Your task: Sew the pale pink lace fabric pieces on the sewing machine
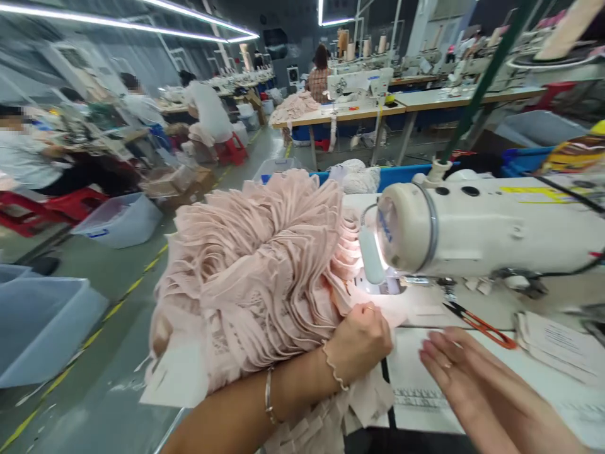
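My left hand is closed on the edge of pale pink fabric in front of the sewing machine. A large heap of ruffled pink fabric pieces, partly lace, lies left of the machine head. My right hand hovers over the table's right front, palm turned inward and fingers stretched out, with nothing seen in it. Beyond its fingertips lie orange-handled snips. Below my left forearm hang more pale fabric pieces. The lit needle area is partly hidden by the machine's lamp.
Folded pale pieces with printed text lie at the right of the table. Printed ruler marks run along the front. Plastic bins stand on the floor at left, beside a yellow-striped line. Other people sit at machines behind.
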`<action>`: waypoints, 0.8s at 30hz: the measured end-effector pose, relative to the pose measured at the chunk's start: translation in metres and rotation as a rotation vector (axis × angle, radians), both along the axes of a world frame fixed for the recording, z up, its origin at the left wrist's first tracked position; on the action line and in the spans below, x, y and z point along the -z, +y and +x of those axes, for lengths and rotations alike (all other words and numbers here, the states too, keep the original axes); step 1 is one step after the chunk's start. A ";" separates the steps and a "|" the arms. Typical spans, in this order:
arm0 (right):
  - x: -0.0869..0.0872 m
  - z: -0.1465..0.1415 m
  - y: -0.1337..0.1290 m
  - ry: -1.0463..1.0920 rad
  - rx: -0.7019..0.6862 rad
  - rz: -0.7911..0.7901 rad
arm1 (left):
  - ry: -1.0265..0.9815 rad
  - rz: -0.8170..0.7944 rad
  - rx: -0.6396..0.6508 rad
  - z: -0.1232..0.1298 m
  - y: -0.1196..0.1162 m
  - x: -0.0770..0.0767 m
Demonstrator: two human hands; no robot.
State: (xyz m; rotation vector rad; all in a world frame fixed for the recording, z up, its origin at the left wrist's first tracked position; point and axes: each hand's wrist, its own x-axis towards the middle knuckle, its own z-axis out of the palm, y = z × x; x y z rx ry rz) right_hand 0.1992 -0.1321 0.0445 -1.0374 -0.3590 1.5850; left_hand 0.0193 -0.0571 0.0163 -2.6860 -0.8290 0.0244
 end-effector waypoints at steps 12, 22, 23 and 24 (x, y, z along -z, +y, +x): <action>0.013 -0.004 0.017 -0.569 -0.012 0.326 | -0.044 -0.011 -0.007 -0.002 0.001 0.005; 0.044 0.008 0.071 -1.878 -0.292 1.186 | -0.220 -0.056 -0.045 -0.011 0.006 0.004; 0.044 0.009 0.072 -1.896 -0.326 1.241 | -0.203 -0.054 -0.040 -0.014 0.009 0.002; 0.044 0.010 0.072 -1.911 -0.357 1.302 | -0.180 -0.040 -0.051 -0.018 0.013 -0.001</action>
